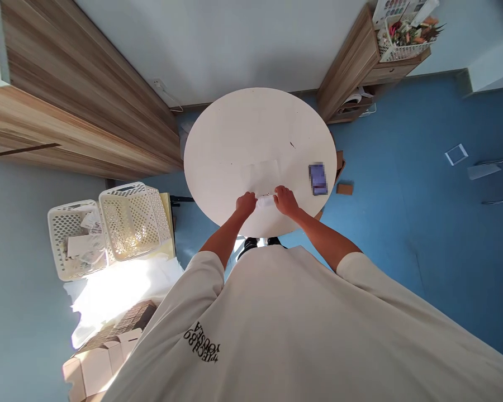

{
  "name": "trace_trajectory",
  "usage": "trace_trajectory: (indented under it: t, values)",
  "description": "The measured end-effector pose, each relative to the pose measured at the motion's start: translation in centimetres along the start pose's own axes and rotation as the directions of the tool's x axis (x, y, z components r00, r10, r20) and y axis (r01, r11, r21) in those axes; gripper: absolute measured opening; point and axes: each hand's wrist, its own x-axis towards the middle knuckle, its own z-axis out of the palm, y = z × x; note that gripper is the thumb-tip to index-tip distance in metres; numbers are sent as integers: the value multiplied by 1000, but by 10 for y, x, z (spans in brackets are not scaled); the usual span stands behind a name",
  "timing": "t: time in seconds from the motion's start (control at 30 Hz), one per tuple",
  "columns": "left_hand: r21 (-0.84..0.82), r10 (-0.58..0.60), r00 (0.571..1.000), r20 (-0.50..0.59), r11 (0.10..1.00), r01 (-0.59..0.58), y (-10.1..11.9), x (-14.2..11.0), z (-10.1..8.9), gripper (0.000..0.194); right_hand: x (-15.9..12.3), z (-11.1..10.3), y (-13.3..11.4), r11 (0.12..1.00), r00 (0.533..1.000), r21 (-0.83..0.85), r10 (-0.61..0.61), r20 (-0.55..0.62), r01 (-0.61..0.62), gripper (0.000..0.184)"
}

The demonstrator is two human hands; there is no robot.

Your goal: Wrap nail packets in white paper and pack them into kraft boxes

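My left hand (246,204) and my right hand (285,201) meet at the near edge of a round white table (251,128). Both grip the ends of a small rolled white item (265,201), possibly paper or cloth. A flat, pale sheet (260,176) lies on the tabletop just beyond my hands. To the right of my right hand lies a phone (317,178), its screen lit and blurred.
Two white perforated plastic baskets (129,220) holding papers stand on the left, near cardboard boxes (100,363). A wood-veneer cabinet (75,106) runs along the upper left. A drawer unit (360,72) stands at the upper right. Cardboard pieces (344,188) lie on the blue floor.
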Motion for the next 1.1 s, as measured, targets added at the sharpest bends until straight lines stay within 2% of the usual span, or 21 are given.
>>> trace_trajectory:
  t: [0.03, 0.1, 0.17, 0.23, 0.33, 0.4, 0.47, 0.53, 0.6, 0.67, 0.87, 1.1]
  values:
    - [4, -4, 1000, -1, 1000, 4, 1, 2, -1, 31, -4, 1, -2, 997, 996, -34, -70, -49, 68, 32]
    - [6, -7, 1000, -5, 1000, 7, 2, 4, -2, 31, -10, 3, -6, 973, 976, -105, -210, -53, 204, 33]
    - [5, -8, 1000, -7, 1000, 8, 2, 6, -3, 30, -14, 7, -10, 942, 954, -155, -300, 19, 299, 35]
    - [2, -9, 1000, -6, 1000, 9, 1, 7, -3, 30, -15, 11, -12, 925, 943, -185, -320, 89, 331, 38]
    - [-6, -4, 1000, -19, 1000, 4, -2, 6, 0, 30, -14, 16, -14, 931, 949, -200, -278, 150, 305, 44]
    - [11, 32, 995, -90, 999, -31, -4, 4, 4, 31, -14, 18, -14, 939, 951, -189, -255, 176, 287, 49]
    - [68, 128, 971, -204, 991, -116, -6, -1, 11, 37, -13, 17, -13, 944, 950, -174, -248, 187, 281, 52]
    - [145, 275, 926, -258, 959, -245, -7, -5, 19, 43, -13, 17, -12, 948, 953, -165, -242, 183, 273, 53]
    - [189, 402, 887, -230, 912, -364, -6, -8, 27, 43, -13, 18, -12, 950, 956, -160, -239, 173, 267, 53]
    - [214, 455, 868, -198, 885, -414, -3, -10, 35, 43, -13, 18, -12, 952, 957, -155, -239, 165, 265, 52]
    - [244, 397, 889, -228, 907, -343, 8, -9, 43, 55, -12, 18, -12, 960, 959, -134, -219, 179, 244, 58]
    - [106, 354, 919, -172, 935, -340, 13, -5, 28, 50, -12, 15, -14, 961, 963, -140, -214, 161, 237, 56]
